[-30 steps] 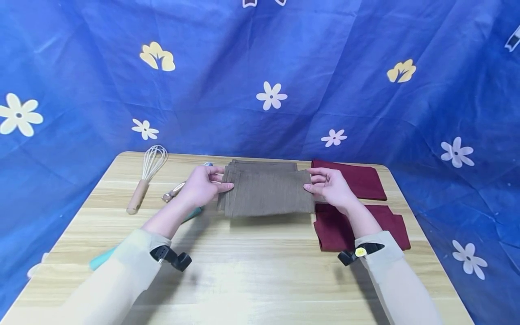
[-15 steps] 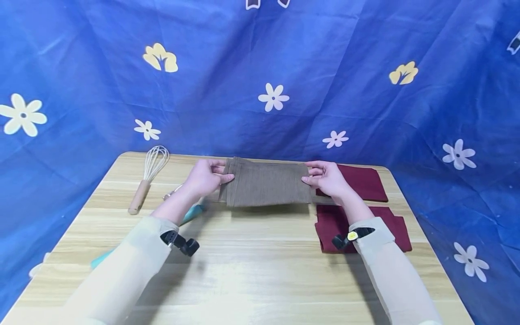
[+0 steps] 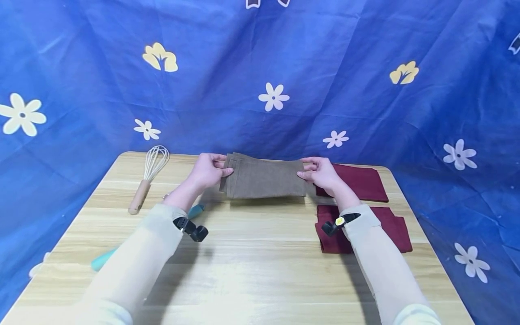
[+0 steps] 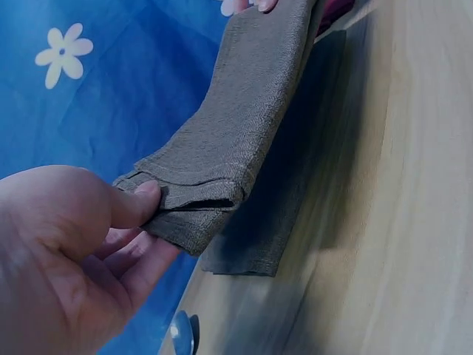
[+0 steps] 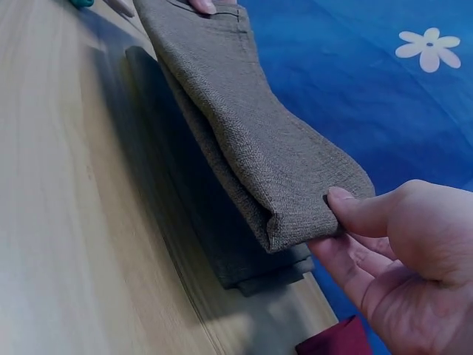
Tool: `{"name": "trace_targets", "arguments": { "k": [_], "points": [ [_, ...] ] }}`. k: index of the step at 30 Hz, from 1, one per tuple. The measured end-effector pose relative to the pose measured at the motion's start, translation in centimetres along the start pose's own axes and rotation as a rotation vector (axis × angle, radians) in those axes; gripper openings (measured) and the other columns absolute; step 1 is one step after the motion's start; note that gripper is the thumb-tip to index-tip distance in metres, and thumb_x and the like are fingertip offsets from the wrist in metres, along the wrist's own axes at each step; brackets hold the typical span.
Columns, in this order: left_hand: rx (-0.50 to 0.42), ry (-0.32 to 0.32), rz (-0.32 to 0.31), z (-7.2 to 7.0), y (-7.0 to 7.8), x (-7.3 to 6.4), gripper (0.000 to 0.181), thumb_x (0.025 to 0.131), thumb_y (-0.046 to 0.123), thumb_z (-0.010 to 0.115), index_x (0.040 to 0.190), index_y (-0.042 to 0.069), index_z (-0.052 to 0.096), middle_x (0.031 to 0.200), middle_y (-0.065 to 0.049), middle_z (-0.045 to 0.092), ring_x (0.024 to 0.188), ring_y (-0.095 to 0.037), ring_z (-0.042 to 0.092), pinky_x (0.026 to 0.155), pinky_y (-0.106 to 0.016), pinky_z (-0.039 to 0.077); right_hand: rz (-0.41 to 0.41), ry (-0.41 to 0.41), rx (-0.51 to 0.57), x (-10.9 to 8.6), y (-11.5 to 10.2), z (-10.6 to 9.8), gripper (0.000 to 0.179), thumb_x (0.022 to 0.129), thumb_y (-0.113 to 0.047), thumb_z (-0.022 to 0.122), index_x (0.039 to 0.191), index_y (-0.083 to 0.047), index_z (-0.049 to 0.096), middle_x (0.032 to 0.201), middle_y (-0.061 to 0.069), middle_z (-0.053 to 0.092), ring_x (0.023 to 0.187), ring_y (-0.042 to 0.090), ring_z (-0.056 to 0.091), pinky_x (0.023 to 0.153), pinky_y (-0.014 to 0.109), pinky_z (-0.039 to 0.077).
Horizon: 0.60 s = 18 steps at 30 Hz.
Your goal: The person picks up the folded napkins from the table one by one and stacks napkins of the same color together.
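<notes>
A folded grey-brown cloth (image 3: 266,178) is stretched between my two hands near the back of the table. At its left end my left hand (image 3: 208,171) pinches the layered edge, thumb on top and fingers beneath. My right hand (image 3: 322,174) pinches the opposite, folded end in the same way. Both wrist views show the held cloth raised, sagging a little in the middle. Below it, a second folded grey-brown cloth (image 4: 277,240) lies on the wood, in its shadow. From the head view this lower cloth is hidden behind the held one.
Two folded dark red cloths, a back one (image 3: 363,183) and a front one (image 3: 390,225), lie at the right. A whisk (image 3: 140,194) lies at the back left. Teal parts (image 3: 101,259) show beside my left forearm. A blue curtain (image 3: 227,81) hangs behind the table.
Both hands have carried the held cloth away from me, toward the back edge. It now covers the lower cloth from above, and my right hand has shifted slightly left.
</notes>
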<state>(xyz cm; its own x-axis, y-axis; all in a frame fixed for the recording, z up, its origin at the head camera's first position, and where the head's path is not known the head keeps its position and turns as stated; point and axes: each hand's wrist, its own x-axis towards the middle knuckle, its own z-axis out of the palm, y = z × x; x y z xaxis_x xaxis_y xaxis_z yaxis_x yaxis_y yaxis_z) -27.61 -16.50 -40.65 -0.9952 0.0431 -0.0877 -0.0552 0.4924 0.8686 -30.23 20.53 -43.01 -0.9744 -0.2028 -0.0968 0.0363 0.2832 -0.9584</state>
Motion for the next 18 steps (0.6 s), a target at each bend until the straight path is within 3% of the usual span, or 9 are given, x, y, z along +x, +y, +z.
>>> {"name": "trace_targets", "arguments": {
  "k": [5, 12, 18],
  "points": [
    [0.002, 0.023, -0.019, 0.5, -0.6, 1.1, 0.055, 0.096, 0.012, 0.081, 0.143, -0.008, 0.059, 0.122, -0.025, 0.071, 0.112, -0.032, 0.065, 0.097, -0.042, 0.054, 0.036, 0.008, 0.009, 0.9, 0.4, 0.2, 0.058, 0.093, 0.002, 0.08, 0.146, 0.001, 0.058, 0.122, 0.023, 0.064, 0.085, 0.013, 0.069, 0.074, 0.034, 0.063],
    [0.022, 0.061, -0.016, 1.2, -1.1, 2.3, 0.051, 0.095, 0.011, 0.081, 0.138, -0.007, 0.063, 0.114, -0.022, 0.075, 0.102, -0.029, 0.07, 0.097, -0.042, 0.054, 0.06, 0.035, 0.037, 2.1, 1.3, 0.5, 0.057, 0.092, 0.006, 0.078, 0.146, 0.003, 0.058, 0.111, 0.015, 0.061, 0.079, 0.011, 0.067, 0.069, 0.031, 0.062],
    [0.045, 0.088, -0.03, 1.6, -1.7, 2.9, 0.048, 0.095, 0.011, 0.08, 0.137, -0.006, 0.064, 0.114, -0.023, 0.075, 0.103, -0.031, 0.071, 0.097, -0.042, 0.054, 0.066, 0.044, 0.034, 2.9, 1.9, 1.0, 0.056, 0.092, 0.006, 0.079, 0.144, 0.004, 0.059, 0.107, 0.014, 0.061, 0.078, 0.011, 0.067, 0.067, 0.031, 0.062]
  ]
}}
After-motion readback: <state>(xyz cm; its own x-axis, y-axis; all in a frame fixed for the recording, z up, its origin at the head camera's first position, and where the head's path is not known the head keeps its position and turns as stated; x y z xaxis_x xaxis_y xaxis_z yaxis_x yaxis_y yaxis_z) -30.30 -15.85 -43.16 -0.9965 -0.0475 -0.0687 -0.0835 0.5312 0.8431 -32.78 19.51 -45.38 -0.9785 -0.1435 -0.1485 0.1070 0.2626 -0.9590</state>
